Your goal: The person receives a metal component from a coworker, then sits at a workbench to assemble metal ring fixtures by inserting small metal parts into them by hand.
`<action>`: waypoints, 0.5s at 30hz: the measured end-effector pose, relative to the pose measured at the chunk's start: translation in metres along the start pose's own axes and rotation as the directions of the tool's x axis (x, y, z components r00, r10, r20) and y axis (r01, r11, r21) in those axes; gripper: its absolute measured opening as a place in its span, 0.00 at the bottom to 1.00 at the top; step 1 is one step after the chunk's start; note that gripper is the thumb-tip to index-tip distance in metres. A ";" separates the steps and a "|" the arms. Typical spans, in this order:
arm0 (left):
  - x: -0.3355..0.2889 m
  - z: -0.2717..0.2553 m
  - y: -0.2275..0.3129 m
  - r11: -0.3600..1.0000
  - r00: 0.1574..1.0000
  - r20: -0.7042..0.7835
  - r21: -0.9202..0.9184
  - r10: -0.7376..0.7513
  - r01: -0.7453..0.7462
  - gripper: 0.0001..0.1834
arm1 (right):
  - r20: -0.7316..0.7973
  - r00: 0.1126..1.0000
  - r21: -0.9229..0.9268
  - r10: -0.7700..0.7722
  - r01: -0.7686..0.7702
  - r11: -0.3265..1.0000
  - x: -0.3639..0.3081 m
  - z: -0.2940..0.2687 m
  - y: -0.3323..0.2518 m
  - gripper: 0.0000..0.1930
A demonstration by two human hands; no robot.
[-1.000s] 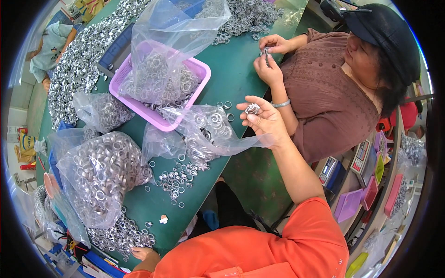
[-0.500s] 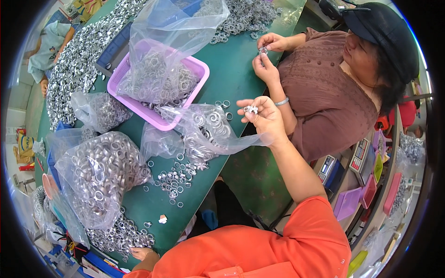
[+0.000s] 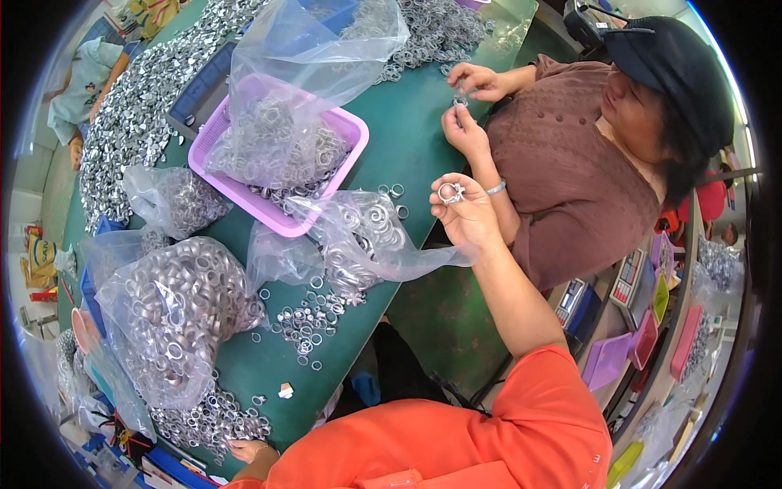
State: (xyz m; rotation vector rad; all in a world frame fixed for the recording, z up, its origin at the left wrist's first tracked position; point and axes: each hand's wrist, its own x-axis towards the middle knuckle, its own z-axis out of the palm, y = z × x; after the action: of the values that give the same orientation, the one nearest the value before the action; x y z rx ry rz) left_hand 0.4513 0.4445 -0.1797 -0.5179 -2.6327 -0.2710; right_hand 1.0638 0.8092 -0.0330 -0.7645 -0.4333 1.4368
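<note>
Raised over the table's right edge, my right hand point(image 3: 466, 213) is turned palm up with its fingers curled round a silvery metal ring point(image 3: 450, 192) that has knobbly trim on one side. At the lower left, my left hand point(image 3: 251, 451) touches the edge of a heap of loose metal rings point(image 3: 208, 420); its fingers are too small and partly hidden to tell their grip. Between my hands lie a scatter of small rings point(image 3: 309, 324) and an opened clear bag of rings point(image 3: 366, 232). A bigger clear bag of wide rings point(image 3: 175, 301) bulges behind my left hand.
A purple basket point(image 3: 357, 134) holds another bag of rings on the green table point(image 3: 326, 379). A co-worker in brown point(image 3: 562, 163) handles a small ring close to my right hand. Metal pieces point(image 3: 134, 114) cover the far left. Scales point(image 3: 629, 281) and trays stand at right.
My right hand has turned and shifted slightly right and down, so the ring's round opening shows. The co-worker's hands have moved apart. My left hand stays at the heap.
</note>
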 end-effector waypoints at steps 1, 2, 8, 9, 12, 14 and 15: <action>-0.001 -0.001 0.002 1.000 1.000 -0.013 0.006 -0.002 0.002 0.24 | 0.025 1.000 -0.012 -0.010 0.011 1.000 0.002 -0.002 0.002 0.06; 0.001 -0.001 0.001 1.000 1.000 -0.016 0.006 -0.006 0.006 0.24 | 0.030 1.000 -0.010 -0.009 0.009 1.000 0.006 -0.002 0.005 0.06; 0.003 0.006 0.002 0.999 0.999 -0.017 0.038 0.036 -0.036 0.22 | 0.091 0.880 -0.931 -0.466 0.242 0.274 0.082 -0.035 0.027 0.07; 0.006 0.011 -0.014 0.999 0.999 -0.023 0.029 0.043 -0.042 0.22 | 0.090 0.846 -0.962 -0.526 0.210 0.173 0.099 -0.035 0.032 0.06; 0.011 0.027 -0.048 0.997 0.996 -0.047 -0.003 0.079 -0.079 0.21 | 0.200 0.790 -0.964 -0.579 0.263 0.027 0.136 -0.035 0.057 0.08; 0.006 0.027 -0.041 0.999 0.999 -0.016 -0.034 0.041 -0.041 0.21 | 0.217 0.812 -0.975 -0.541 0.212 -0.074 0.147 -0.037 0.065 0.09; 0.006 0.026 -0.036 0.998 0.999 -0.018 -0.027 0.049 -0.049 0.21 | 0.215 0.809 -0.975 -0.546 0.210 -0.072 0.152 -0.037 0.067 0.09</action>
State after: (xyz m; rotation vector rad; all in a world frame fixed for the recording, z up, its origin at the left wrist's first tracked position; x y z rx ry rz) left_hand 0.4221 0.4209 -0.2041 -0.5862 -2.5986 -0.2960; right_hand 1.0589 0.9473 -0.1314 -1.7575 -1.4313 0.1664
